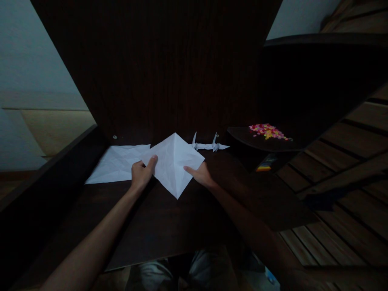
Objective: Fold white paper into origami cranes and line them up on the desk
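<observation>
A white square sheet of paper [171,173], turned like a diamond and creased down its middle, is held up over the dark desk. My left hand [142,173] pinches its left side, thumb on top and the other fingers curled. On the right side my right hand [200,173] grips it with the thumb on the face and the fingers hidden behind. To the left, a larger crumpled white sheet [113,161] lies on the desk, partly behind my left hand. Two folded paper cranes [216,146] sit at the back, just right of the held paper.
A corner shelf [239,135] at the right bears a pile of small pink, red and yellow pieces [268,131]. The desk [169,230] has a tall dark back panel [157,72] and a raised left side board [51,165]. Wooden slats [342,226] lie beyond at the right.
</observation>
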The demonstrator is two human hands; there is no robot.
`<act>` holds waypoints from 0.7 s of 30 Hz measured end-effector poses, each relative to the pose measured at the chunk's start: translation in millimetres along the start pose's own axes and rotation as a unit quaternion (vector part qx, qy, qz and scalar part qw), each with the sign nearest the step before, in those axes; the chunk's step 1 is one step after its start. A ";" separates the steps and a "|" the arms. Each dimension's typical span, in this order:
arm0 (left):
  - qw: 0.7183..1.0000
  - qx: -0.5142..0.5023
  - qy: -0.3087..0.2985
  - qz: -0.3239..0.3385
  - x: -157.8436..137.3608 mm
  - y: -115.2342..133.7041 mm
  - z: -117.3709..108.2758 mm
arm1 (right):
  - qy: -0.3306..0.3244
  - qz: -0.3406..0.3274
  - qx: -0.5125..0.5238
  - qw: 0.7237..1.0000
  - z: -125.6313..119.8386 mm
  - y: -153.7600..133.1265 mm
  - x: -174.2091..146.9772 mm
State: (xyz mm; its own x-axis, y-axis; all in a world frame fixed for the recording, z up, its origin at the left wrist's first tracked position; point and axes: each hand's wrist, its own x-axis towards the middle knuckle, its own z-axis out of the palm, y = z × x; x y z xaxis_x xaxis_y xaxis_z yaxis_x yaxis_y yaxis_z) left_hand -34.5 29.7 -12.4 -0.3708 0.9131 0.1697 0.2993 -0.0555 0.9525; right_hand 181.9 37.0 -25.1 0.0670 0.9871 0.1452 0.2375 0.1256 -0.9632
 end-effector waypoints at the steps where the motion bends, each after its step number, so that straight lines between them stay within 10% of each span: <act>1: 1.000 0.001 0.015 -0.011 1.0 -1.3 -0.4 | 0.007 -0.009 -0.016 1.000 0.8 0.5 -0.2; 7: 0.994 0.098 -0.025 -0.043 -4.6 6.4 -1.7 | 0.024 -0.017 -0.113 0.993 2.2 7.4 2.5; 16: 0.904 0.223 -0.194 0.309 -14.9 -3.6 5.5 | 0.002 -0.086 -0.233 0.969 1.1 5.7 1.1; 21: 0.888 0.255 -0.221 0.312 -11.4 -11.3 5.2 | -0.017 -0.097 -0.211 0.972 0.0 5.1 0.2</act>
State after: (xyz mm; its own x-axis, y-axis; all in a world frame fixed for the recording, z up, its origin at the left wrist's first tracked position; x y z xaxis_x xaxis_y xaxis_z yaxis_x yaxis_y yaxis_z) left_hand -29.1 22.0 -26.3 0.3551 0.8441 0.4017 0.7268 -0.5195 0.4493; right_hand 183.1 37.9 -30.0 -0.0496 0.9524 0.3008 0.6198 0.2655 -0.7385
